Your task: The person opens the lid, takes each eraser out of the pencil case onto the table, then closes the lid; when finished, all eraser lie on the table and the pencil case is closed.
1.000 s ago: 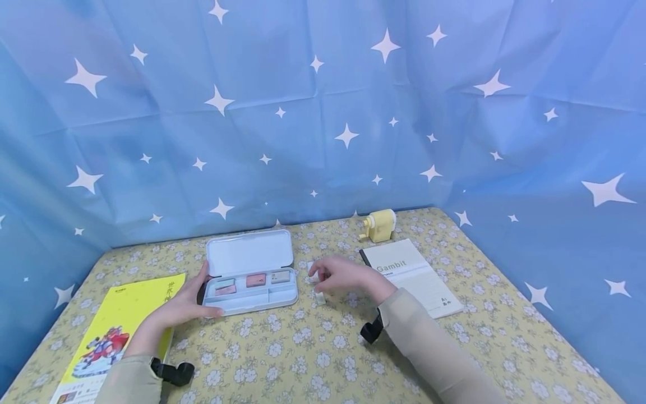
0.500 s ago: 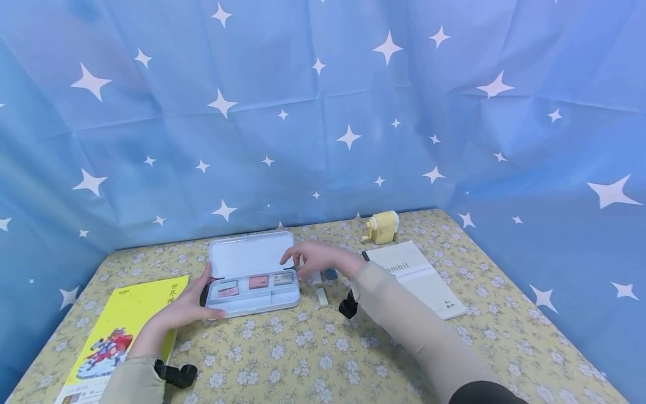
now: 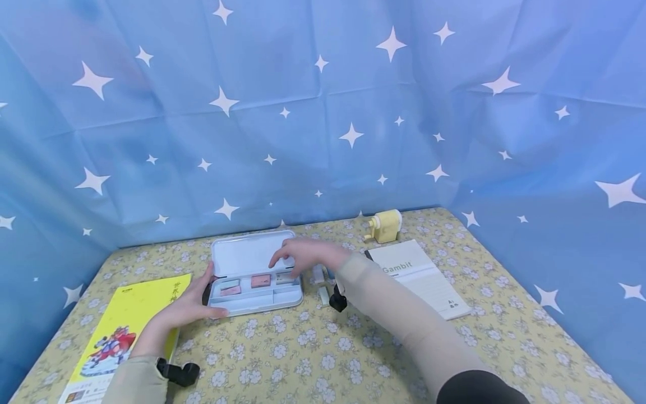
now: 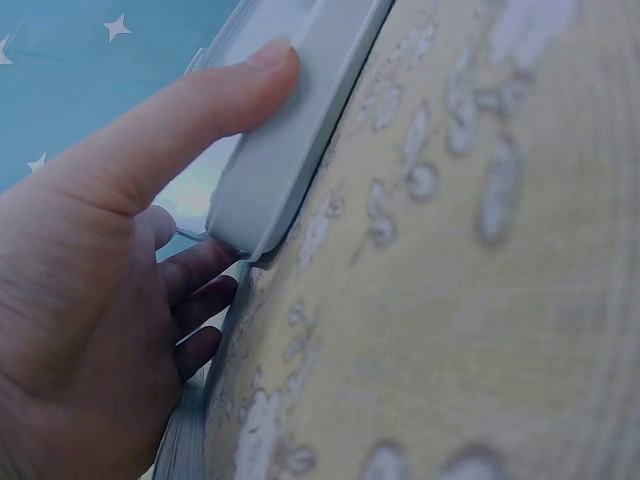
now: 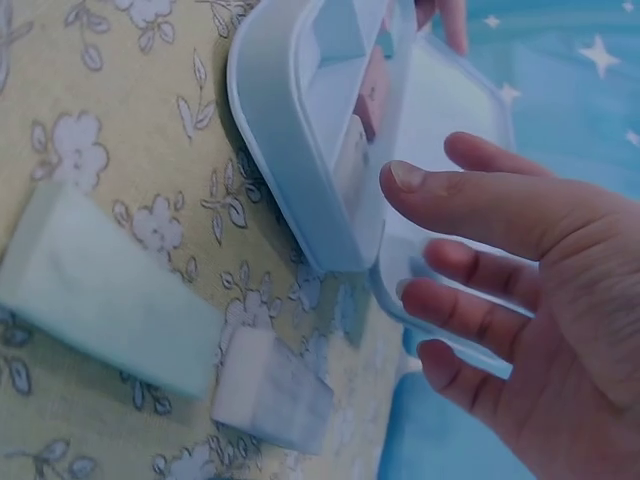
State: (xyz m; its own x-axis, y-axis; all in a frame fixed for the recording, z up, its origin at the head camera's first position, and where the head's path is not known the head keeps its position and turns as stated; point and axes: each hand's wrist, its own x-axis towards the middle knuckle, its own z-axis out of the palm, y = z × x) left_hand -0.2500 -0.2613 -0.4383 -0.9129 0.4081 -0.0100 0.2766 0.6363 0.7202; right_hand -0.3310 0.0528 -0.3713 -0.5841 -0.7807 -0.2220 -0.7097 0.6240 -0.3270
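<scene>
**Flowered cloth (image 3: 292,365), with case (image 3: 242,305) lid-up at my fingers**

Beyond my fingers, a blue curtain (image 3: 282,140) with white stars covers the back and sides.

My left hand (image 3: 187,300) grips the left end of the case. Its thumb presses on the front rim; the other fingers are at the end wall and towards the hinge.

My right hand (image 3: 303,255) is spread wide, fingers loosely bent and apart from one another, above the right end of the case. Whether its thumb touches the rim, I cannot tell.

Behind my fingers, the lid (image 3: 244,255) leans back.

To the right of my left fingers, in the back row, lie a teal eraser (image 3: 229,284) and, nearer me, a small pink eraser (image 3: 231,290). Between the fingers of both hands lies a larger pink eraser (image 3: 261,281). Below my right fingers, a grey eraser (image 3: 284,278) is partly covered from view.

Just right of my right fingers, on the cloth, lies a white eraser (image 3: 318,274); nearer me, a green eraser (image 3: 323,295).

Farther right of those fingers lies a pad (image 3: 424,278) marked "Gambit", with a yellow sharpener (image 3: 386,227) upright beyond it.

Left of my left fingers, a yellow book (image 3: 121,314) lies flat, partly hidden by my forearm.
</scene>
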